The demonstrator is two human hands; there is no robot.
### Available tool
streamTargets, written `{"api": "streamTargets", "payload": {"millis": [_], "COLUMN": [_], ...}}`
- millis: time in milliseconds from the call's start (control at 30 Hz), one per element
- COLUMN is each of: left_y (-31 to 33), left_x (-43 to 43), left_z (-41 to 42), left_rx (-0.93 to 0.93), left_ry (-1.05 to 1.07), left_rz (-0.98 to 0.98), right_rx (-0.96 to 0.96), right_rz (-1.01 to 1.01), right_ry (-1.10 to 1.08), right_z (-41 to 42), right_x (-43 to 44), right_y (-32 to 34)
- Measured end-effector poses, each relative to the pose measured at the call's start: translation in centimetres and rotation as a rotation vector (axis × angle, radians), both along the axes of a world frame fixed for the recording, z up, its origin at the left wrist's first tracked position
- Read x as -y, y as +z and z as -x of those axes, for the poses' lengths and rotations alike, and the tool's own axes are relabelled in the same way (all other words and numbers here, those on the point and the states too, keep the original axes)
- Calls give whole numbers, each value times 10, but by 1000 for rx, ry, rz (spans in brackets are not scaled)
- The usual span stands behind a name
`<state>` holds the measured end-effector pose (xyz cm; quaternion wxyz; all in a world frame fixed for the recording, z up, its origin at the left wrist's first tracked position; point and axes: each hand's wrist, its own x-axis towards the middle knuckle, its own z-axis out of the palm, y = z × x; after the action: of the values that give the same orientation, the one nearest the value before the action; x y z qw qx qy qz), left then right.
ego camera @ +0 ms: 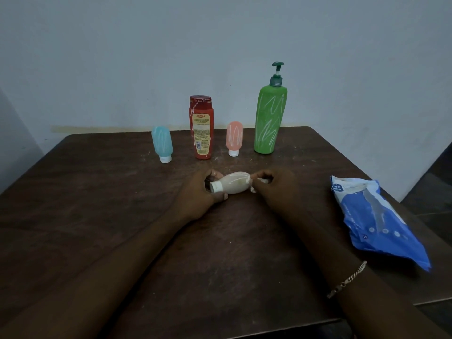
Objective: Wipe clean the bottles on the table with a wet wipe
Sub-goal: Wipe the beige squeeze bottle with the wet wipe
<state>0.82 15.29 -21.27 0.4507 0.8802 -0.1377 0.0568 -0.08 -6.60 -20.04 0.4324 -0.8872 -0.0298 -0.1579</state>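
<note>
Left hand (198, 192) grips the cap end of a cream squeeze bottle (234, 183) lying sideways at mid-table (97, 192); right hand (276, 189) pinches a bunched wet wipe (263, 180) against its base. Advised: steady the cap, turn the bottle under the wipe, then do the streaked green pump bottle (269, 118) behind

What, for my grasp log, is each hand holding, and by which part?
The left hand grips the cream bottle at its cap end; the right hand pinches a wipe against the bottle's base.

Single head view, wide-angle, facing forward-down across near table (97, 204) toward wall (220, 33)
</note>
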Motion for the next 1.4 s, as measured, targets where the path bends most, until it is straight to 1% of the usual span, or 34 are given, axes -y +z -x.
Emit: {"api": "streamTargets", "payload": {"millis": [67, 133, 233, 300, 433, 600, 700, 767, 867, 933, 1033, 1100, 1267, 1400], "left_y": [0, 1, 1, 1, 1, 1, 1, 1, 1, 1, 2, 2, 4, 5], "left_x": [0, 0, 0, 0, -1, -2, -1, -1, -2, -1, -1, -1, 0, 0], "left_z": [0, 1, 1, 1, 1, 1, 2, 1, 0, 1, 2, 2, 4, 5], "left_rx": [5, 16, 20, 16, 26, 41, 42, 37, 32, 22, 26, 21, 29, 23], "left_ry": [-4, -7, -12, -11, -7, -9, -16, -16, -2, 5, -5, -2, 23, -3], "left_rz": [-2, -14, -21, -26, -38, -43, -34, -39, -43, -42, -38, -46, -50, -58], "right_rx": [8, 57, 104, 98, 56, 133, 75, 77, 166, 162, 110, 119, 204, 213], "right_rz": [-48, -63, 14, 60, -22, 85, 32, -3, 83, 123, 55, 31, 133, 107], "right_ry": [-21, -34, -3, -1, -30, 8, -14, -26, 12, 36, -12, -31, 89, 2], "right_z": [-2, -5, -1, 2, -6, 2, -2, -4, 4, 9, 3, 0, 11, 6], "right_x": [3, -1, -11, -9, -2, -14, -2, -6, -24, -23, -11, -16, -31, -21], "right_y": [1, 3, 0, -1, 3, -1, 0, 4, 3, 0, 2, 4, 2, 4]}}
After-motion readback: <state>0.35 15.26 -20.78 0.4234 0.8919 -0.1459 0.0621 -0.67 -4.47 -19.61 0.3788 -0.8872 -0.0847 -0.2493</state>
